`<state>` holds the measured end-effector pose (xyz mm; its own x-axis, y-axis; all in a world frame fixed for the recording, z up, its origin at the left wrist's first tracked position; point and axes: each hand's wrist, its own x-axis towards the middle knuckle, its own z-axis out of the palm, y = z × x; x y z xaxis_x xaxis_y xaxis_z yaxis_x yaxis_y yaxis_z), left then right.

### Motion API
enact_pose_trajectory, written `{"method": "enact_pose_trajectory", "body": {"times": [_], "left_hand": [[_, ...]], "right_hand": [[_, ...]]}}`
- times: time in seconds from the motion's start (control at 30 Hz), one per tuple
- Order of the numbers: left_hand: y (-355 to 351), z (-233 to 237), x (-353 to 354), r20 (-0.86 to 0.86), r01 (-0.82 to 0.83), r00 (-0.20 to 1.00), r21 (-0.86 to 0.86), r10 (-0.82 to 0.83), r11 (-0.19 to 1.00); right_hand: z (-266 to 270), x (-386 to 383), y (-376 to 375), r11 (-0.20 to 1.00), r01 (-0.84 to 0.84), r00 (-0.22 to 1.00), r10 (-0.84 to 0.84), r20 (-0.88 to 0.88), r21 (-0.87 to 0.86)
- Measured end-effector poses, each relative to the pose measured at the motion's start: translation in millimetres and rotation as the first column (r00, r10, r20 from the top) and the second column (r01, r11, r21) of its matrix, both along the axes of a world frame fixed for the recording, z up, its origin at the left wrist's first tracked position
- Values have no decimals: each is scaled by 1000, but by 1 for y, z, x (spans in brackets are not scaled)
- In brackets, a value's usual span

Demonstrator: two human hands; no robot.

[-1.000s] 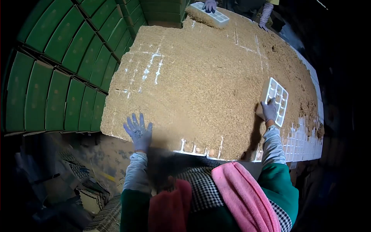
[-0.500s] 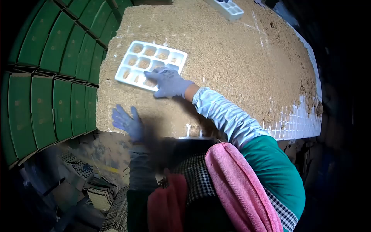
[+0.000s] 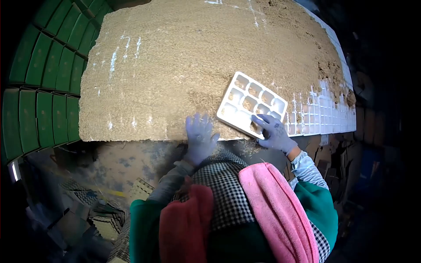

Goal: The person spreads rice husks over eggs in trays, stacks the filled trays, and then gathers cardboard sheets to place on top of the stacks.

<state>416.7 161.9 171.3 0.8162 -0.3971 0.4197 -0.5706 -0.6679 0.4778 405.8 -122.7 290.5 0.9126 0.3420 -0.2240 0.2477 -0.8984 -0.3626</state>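
A white compartment tray [image 3: 239, 115] lies tilted at the front edge of the surface, with some brown grainy material in its cells. My right hand [image 3: 275, 135], in a pale glove, grips the tray's lower right side, fingers in a corner cell and thumb at the rim. To the left of the tray, my left hand [image 3: 200, 136], also gloved, is spread open at the edge of the brown material [image 3: 175, 79] and holds nothing.
Green boxes [image 3: 39, 105] are stacked along the left. White gridded trays [image 3: 322, 114] show through the material at the right. Below the front edge lie stacked sheets [image 3: 107, 221] and a stained floor [image 3: 127, 162].
The white tray has moved right and toward me with my right hand on it, and it has turned. My left hand has shifted right. The other white tray at the top is out of view.
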Motion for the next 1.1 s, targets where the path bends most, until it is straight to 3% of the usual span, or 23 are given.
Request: {"method": "enact_pose_trajectory", "body": {"times": [0.07, 0.13, 0.17, 0.2, 0.23, 0.27, 0.3, 0.33, 0.37, 0.4, 0.47, 0.5, 0.53, 0.6, 0.67, 0.73, 0.77, 0.83, 0.9, 0.97, 1.0, 1.07, 1.1], "left_hand": [[-32, 11, -18, -84, 82, 993, 28, -80, 996], [-48, 19, -29, -182, 174, 970, 57, -161, 983], [-53, 22, -34, -178, 227, 961, 74, -211, 971], [-57, 26, -39, -176, 281, 949, 88, -263, 956], [-56, 31, -37, -240, 240, 951, 177, -195, 955], [-50, 27, -32, -154, 126, 984, 220, -93, 967], [-39, 20, -25, -61, 7, 998, 253, 8, 967], [-23, 13, -13, -73, -133, 983, 348, 168, 928], [-4, 10, 2, -66, -268, 943, 437, 327, 859], [14, 12, 15, -140, -311, 896, 480, 421, 820], [48, 9, 34, -188, -391, 804, 549, 565, 739], [64, -1, 42, -167, -431, 772, 571, 613, 699], [79, -14, 48, -44, -413, 778, 715, 627, 563], [86, -23, 53, -69, -413, 750, 727, 658, 548], [81, -19, 50, -41, -501, 766, 587, 642, 635], [80, -16, 53, -28, -497, 789, 560, 614, 663], [79, -14, 52, -47, -496, 780, 561, 624, 663], [79, -13, 51, -52, -504, 770, 560, 635, 657], [78, -9, 53, -55, -499, 775, 558, 630, 663], [78, -10, 52, -35, -497, 793, 543, 609, 677], [78, -11, 53, -46, -488, 792, 550, 608, 678], [75, -11, 53, -4, -481, 803, 585, 596, 653], [69, -10, 51, -14, -464, 810, 597, 587, 654]], "right_hand": [[9, -18, -50, 999, 33, 990, -32, 137, -1], [9, -20, -90, 954, 277, 931, -296, 211, 117], [4, -15, -104, 883, 364, 880, -430, 200, 296], [-3, -6, -115, 880, 424, 839, -470, 274, 214], [-16, 5, -119, 846, 514, 823, -533, 198, 142], [-31, 14, -115, 806, 588, 796, -591, 130, 63], [-49, 18, -100, 855, 505, 826, -518, 223, 116], [-60, 24, -76, 895, 415, 836, -446, 319, 162], [-52, 28, -41, 906, 384, 876, -418, 240, 177], [-41, 30, -6, 915, 324, 932, -353, 86, 242], [-52, 28, 51, 986, -50, 977, 15, 214, 156], [-49, 34, 79, 972, -133, 979, 99, 177, 196], [-44, 42, 101, 950, -205, 974, 174, 144, 238], [-40, 62, 122, 964, -161, 978, 127, 166, 213], [-44, 97, 107, 983, -84, 986, 58, 159, 166], [-43, 125, 65, 993, 86, 975, -101, 196, 83], [-32, 137, 33, 964, 264, 964, -264, 31, 3], [-33, 141, -50, 846, 528, 848, -522, 95, -70], [-49, 129, -133, 721, 693, 703, -668, 246, -24], [-81, 124, -210, 623, 775, 551, -748, 370, 104], [-69, 129, -213, 540, 835, 490, -819, 298, 112], [-47, 151, -177, 580, 810, 547, -801, 244, 88], [-55, 165, -158, 691, 719, 658, -711, 247, 75]]}}
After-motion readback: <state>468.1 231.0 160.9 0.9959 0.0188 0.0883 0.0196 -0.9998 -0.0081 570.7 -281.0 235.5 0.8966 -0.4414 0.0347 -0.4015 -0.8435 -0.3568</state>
